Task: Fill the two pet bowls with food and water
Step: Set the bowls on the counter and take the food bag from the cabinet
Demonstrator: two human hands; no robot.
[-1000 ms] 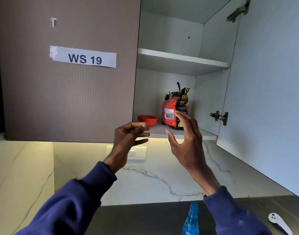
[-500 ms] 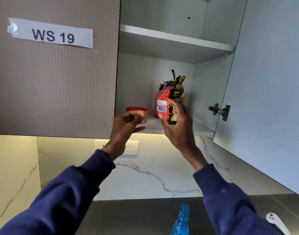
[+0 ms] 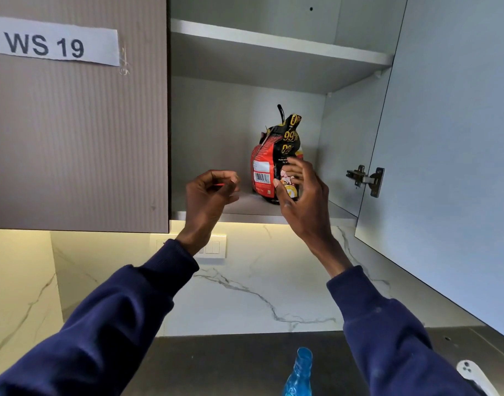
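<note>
A red and black pet food bag [image 3: 269, 155] stands upright on the lower shelf [image 3: 250, 208] of an open wall cabinet. My right hand [image 3: 300, 192] is raised just in front of the bag's lower right, fingers spread and thumb near its barcode side, not closed on it. My left hand [image 3: 209, 194] is curled at the shelf's left front and covers the red bowl [image 3: 219, 184], of which only a thin red sliver shows between the fingers. Whether those fingers grip the bowl is hidden.
The cabinet's right door [image 3: 451, 167] is swung open towards me, its hinge [image 3: 365, 180] showing. The left door [image 3: 73, 138], labelled WS 19, is closed. Below, a blue bottle [image 3: 300, 375] and a white object [image 3: 473, 374] sit on the dark counter [image 3: 230, 364].
Both hands have risen closer to the shelf. My left hand now covers the red bowl, and my right hand has reached the front of the food bag. The view has tilted upward.
</note>
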